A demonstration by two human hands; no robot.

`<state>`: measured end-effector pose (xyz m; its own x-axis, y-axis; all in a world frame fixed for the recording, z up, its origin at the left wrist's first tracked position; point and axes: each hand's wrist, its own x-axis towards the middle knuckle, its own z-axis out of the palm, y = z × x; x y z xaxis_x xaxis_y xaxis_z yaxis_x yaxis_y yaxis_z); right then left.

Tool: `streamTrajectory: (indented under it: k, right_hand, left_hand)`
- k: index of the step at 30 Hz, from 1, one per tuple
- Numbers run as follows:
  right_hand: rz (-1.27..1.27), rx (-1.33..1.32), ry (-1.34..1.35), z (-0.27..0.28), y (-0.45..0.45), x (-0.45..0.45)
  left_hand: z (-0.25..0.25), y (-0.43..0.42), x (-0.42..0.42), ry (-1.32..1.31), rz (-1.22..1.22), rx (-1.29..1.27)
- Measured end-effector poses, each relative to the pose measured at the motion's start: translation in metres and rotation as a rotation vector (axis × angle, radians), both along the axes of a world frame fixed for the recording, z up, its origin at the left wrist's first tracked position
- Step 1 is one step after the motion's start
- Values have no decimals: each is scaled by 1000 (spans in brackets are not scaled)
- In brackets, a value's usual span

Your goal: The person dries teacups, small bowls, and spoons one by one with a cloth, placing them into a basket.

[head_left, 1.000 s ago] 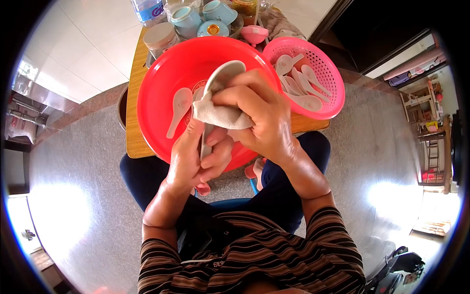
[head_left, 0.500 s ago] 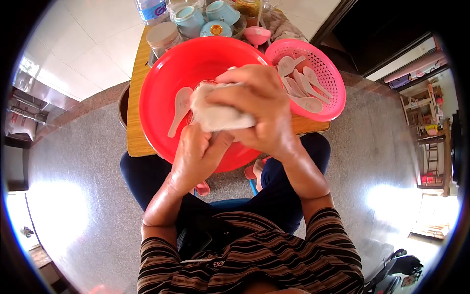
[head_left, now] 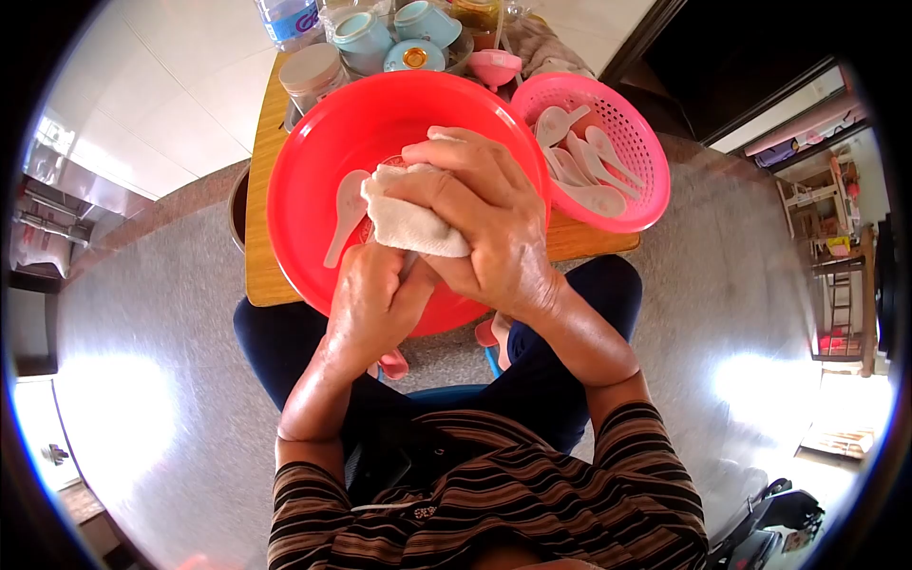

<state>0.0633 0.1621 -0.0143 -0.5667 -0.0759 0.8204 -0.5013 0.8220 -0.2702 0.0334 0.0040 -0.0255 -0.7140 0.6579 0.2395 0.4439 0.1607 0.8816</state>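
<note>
A white cloth (head_left: 415, 228) is bunched in my right hand (head_left: 499, 209), whose fingers curl over it above the red basin (head_left: 304, 123). Just below, my left hand (head_left: 366, 290) is closed at the cloth's lower edge, thumb against fingers. A pale sliver shows at its thumb, but the cloth and fingers hide what it belongs to. Inside the basin, left of the cloth, lies a white spoon (head_left: 348, 214). To the right, several white spoons (head_left: 597, 199) rest in a pink perforated basket (head_left: 649, 171).
The basin and basket stand on a wooden table (head_left: 271, 275). Behind them are light blue cups (head_left: 363, 40), a lidded jar (head_left: 312, 74), a plastic bottle (head_left: 288, 21) and a small pink funnel-like item (head_left: 495, 66). My knees (head_left: 605, 290) are under the table's front edge.
My right hand and the cloth have shifted slightly left and down, with the hand turned a little. My left hand has moved slightly left. The spoons lie as before.
</note>
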Motion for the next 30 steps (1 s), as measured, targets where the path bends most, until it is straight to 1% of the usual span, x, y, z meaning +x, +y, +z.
streamTrajectory:
  k: [2, 3, 5, 6, 7, 8, 9, 10, 11, 12, 13, 14, 15, 16, 17, 18, 19, 21, 22, 23, 24, 26, 30]
  right_hand:
    - [90, -99, -101, 6, 7, 3]
    - [91, -97, -101, 7, 12, 4]
    - [128, -467, -351, 10, 22, 3]
    - [64, -460, -379, 14, 28, 3]
    - [-65, -400, -358, 9, 42, 0]
    - [-173, -456, -370, 9, 54, 2]
    - [-276, -517, -385, 10, 66, 3]
    - [-358, -694, -433, 18, 76, 7]
    - [-422, -695, -379, 26, 89, 11]
    - [-486, -696, -325, 32, 104, 16]
    - [-488, -696, -324, 30, 120, 19]
    - [-643, -455, -266, 23, 138, 21]
    - [-790, -209, -204, 16, 151, 23]
    - [-796, -211, -202, 10, 161, 25]
    - [-830, -130, -382, 4, 169, 27]
    - [-858, -48, -563, 0, 173, 28]
    - [-863, -51, -563, -5, 174, 27]
    - [-645, -55, -803, -16, 170, 23]
    - [-603, -54, -804, -21, 164, 21]
    - [-605, -56, -804, -25, 158, 18]
    - [-617, -13, -862, -27, 153, 15]
    - [-603, 61, -933, -31, 146, 11]
    - [-545, 86, -1020, -29, 141, 2]
  left_hand:
    - [16, 0, 4, -10, -9, -10]
    - [20, 0, 6, -18, -11, -16]
    - [16, -4, 4, 3, -50, -57]
    - [21, -3, 5, -42, -53, -74]
    - [23, -3, 5, -87, -58, -90]
    - [22, -3, 4, -87, -61, -90]
    - [17, -4, 1, 25, 26, -150]
    - [13, -5, -2, 136, 114, -208]
    - [9, -6, -6, 135, 114, -207]
    - [6, -5, -11, 252, 191, -261]
    - [2, -6, -16, 369, 268, -314]
    - [-2, -6, -19, 412, 297, -375]
    - [-4, -7, -22, 414, 291, -374]
    - [-6, -8, -24, 459, 310, -454]
    - [-7, -8, -26, 504, 329, -534]
    - [-3, -8, -26, 469, 317, -609]
    - [-5, -9, -27, 471, 312, -609]
    - [-10, -11, -30, 550, 316, -649]
    - [-10, -11, -31, 551, 313, -649]
    - [-10, -11, -31, 547, 307, -682]
    - [-10, -11, -31, 541, 302, -715]
    - [-11, -11, -31, 536, 309, -709]
    - [-16, -17, -35, 542, 295, -681]
